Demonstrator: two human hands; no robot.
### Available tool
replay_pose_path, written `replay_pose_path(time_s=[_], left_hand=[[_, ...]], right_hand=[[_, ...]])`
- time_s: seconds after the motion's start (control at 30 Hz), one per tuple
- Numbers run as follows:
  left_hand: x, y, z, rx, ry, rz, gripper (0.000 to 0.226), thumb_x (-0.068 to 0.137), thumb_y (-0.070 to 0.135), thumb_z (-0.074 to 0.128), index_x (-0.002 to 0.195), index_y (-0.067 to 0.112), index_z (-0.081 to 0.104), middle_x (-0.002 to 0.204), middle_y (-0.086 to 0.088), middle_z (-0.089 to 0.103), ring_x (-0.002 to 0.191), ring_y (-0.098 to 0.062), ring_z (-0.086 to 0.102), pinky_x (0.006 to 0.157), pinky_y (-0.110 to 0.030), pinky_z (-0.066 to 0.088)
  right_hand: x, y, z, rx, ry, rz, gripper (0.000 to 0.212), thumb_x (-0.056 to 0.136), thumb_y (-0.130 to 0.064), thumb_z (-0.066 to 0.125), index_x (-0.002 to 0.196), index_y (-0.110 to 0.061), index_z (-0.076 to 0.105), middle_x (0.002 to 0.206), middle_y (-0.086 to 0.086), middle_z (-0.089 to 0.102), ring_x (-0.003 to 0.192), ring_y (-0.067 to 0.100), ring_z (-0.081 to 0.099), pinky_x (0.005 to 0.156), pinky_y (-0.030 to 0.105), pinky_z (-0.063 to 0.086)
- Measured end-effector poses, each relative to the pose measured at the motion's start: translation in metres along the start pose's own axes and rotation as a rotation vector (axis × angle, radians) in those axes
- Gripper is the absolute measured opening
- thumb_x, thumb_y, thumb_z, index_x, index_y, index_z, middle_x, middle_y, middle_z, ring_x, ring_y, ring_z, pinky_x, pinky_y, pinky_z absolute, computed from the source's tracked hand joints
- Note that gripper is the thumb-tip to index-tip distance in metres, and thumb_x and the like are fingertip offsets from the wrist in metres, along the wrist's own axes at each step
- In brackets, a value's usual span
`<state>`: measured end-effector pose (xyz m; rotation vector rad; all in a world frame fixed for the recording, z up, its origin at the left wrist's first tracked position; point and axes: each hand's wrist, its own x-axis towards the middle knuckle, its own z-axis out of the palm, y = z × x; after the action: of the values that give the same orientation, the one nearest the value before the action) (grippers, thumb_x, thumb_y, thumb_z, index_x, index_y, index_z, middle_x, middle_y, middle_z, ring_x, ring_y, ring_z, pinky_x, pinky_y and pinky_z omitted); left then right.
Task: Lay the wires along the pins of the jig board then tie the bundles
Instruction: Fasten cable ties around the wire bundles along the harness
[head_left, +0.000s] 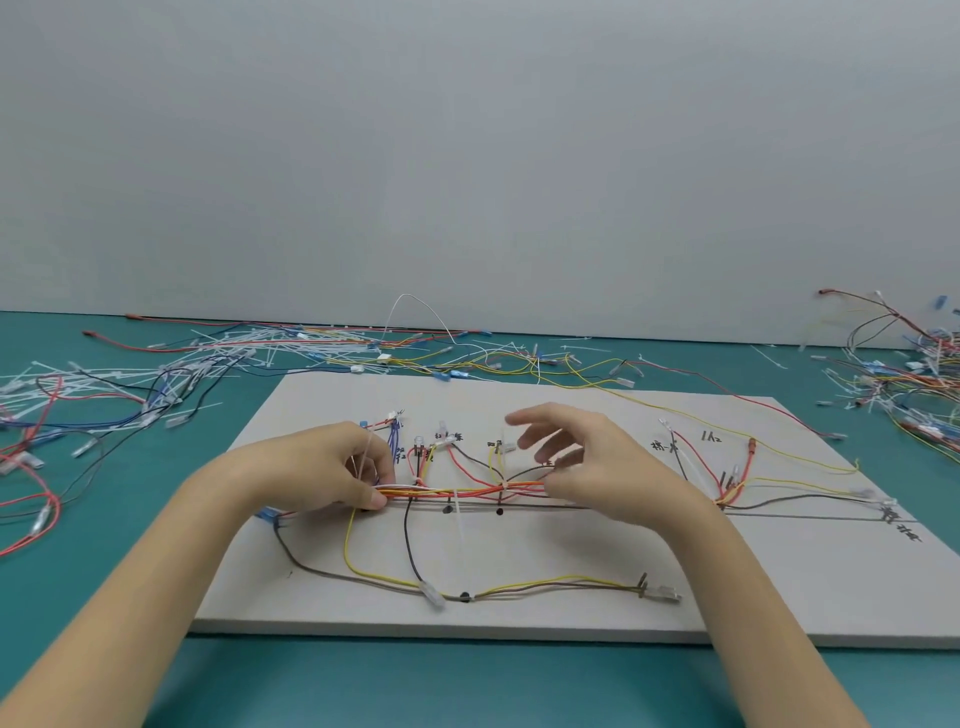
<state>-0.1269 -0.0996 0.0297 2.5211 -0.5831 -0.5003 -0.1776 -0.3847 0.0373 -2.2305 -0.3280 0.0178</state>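
Observation:
A white jig board (571, 613) lies flat on the teal table. Along its middle runs a bundle of red, orange, yellow and white wires (462, 489). My left hand (332, 467) pinches the bundle's left end, and a thin white cable tie (367, 457) stands up between its fingers. My right hand (587, 462) hovers over the bundle's right part with fingers spread and loosely bent; its thumb is close to the wires. Another white cable tie (459, 525) hangs down from the bundle. Yellow, brown and black wires (519, 587) loop toward the board's front.
Loose wires and white cable ties (208, 358) litter the table behind the board and to its left. A second tangle of wires (914, 374) lies at the far right. A grey wall rises behind the table.

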Motion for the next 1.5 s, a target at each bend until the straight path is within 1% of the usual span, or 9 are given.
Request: replay_pose_path(time_s=[0.23,0.33,0.5,0.77,0.93,1.1,1.27,1.43,1.5], left_hand=[[0.000,0.002,0.003,0.035,0.031,-0.003,0.012,0.086,0.023,0.072,0.082,0.032,0.066,0.083,0.007,0.061,0.074,-0.010,0.053,0.077,-0.031,0.046],[-0.002,0.004,-0.001,0.047,0.105,0.026,0.014,0.085,0.022,0.074,0.079,0.032,0.065,0.083,0.007,0.062,0.071,-0.008,0.053,0.072,-0.027,0.045],[-0.006,0.008,-0.008,0.025,0.144,0.046,0.017,0.084,0.019,0.074,0.077,0.031,0.065,0.078,0.009,0.063,0.063,-0.004,0.050,0.066,-0.024,0.042],[-0.011,0.011,-0.008,0.014,0.082,-0.017,0.015,0.085,0.026,0.073,0.087,0.036,0.062,0.092,0.008,0.061,0.072,-0.002,0.055,0.068,-0.019,0.042],[-0.024,0.004,-0.017,0.041,0.021,-0.193,0.055,0.072,0.028,0.084,0.108,0.040,0.045,0.109,0.010,0.053,0.107,-0.011,0.054,0.090,-0.029,0.045],[-0.017,0.000,-0.014,0.039,0.065,-0.193,0.033,0.081,0.012,0.074,0.100,0.033,0.056,0.094,0.005,0.065,0.081,-0.011,0.059,0.079,-0.027,0.047],[-0.014,-0.004,-0.018,0.010,0.211,-0.042,0.021,0.081,0.014,0.075,0.080,0.034,0.071,0.077,0.008,0.069,0.070,-0.008,0.060,0.073,-0.029,0.048],[-0.018,-0.006,-0.031,-0.138,0.441,0.046,0.034,0.084,0.012,0.073,0.074,0.045,0.075,0.089,0.002,0.074,0.087,-0.023,0.065,0.083,-0.040,0.050],[-0.017,-0.003,-0.031,-0.202,0.555,0.090,0.041,0.084,0.011,0.073,0.069,0.049,0.073,0.082,0.012,0.072,0.087,-0.013,0.065,0.081,-0.031,0.049]], right_hand=[[-0.002,-0.021,0.028,-0.089,0.540,-0.405,0.027,0.073,0.007,0.059,0.087,-0.012,0.071,0.082,-0.003,0.067,0.083,0.013,0.060,0.081,0.022,0.045],[0.000,-0.024,0.055,-0.428,0.328,-0.523,0.022,0.078,-0.007,0.065,0.097,-0.013,0.073,0.092,0.001,0.067,0.093,0.021,0.057,0.092,0.032,0.042],[0.008,-0.013,0.077,-0.728,0.124,-0.323,0.028,0.098,-0.029,0.046,0.119,-0.025,0.064,0.120,-0.003,0.056,0.122,0.021,0.040,0.113,0.042,0.018],[0.016,-0.009,0.069,-0.525,0.101,-0.348,0.023,0.098,-0.023,0.051,0.110,-0.019,0.071,0.092,0.004,0.065,0.094,0.025,0.054,0.073,0.032,0.030],[0.026,-0.018,0.058,-0.533,0.138,-0.386,0.026,0.099,-0.025,0.051,0.118,-0.023,0.069,0.092,0.005,0.064,0.093,0.024,0.052,0.077,0.034,0.030],[0.033,-0.019,0.048,-0.558,0.161,-0.395,0.024,0.098,-0.026,0.053,0.116,-0.024,0.070,0.092,0.002,0.064,0.093,0.023,0.048,0.076,0.031,0.025],[0.035,-0.011,0.036,-0.480,0.205,-0.412,0.027,0.093,-0.004,0.057,0.110,-0.017,0.074,0.090,-0.002,0.069,0.098,0.022,0.049,0.087,0.039,0.040],[0.022,-0.015,0.019,0.042,0.197,-0.237,0.052,0.069,0.004,0.054,0.106,-0.027,0.073,0.113,-0.016,0.069,0.117,-0.002,0.053,0.099,0.018,0.038],[0.016,-0.015,0.004,0.205,0.269,-0.191,0.054,0.063,-0.002,0.049,0.102,-0.031,0.072,0.110,-0.016,0.071,0.114,-0.003,0.057,0.099,0.017,0.042]])
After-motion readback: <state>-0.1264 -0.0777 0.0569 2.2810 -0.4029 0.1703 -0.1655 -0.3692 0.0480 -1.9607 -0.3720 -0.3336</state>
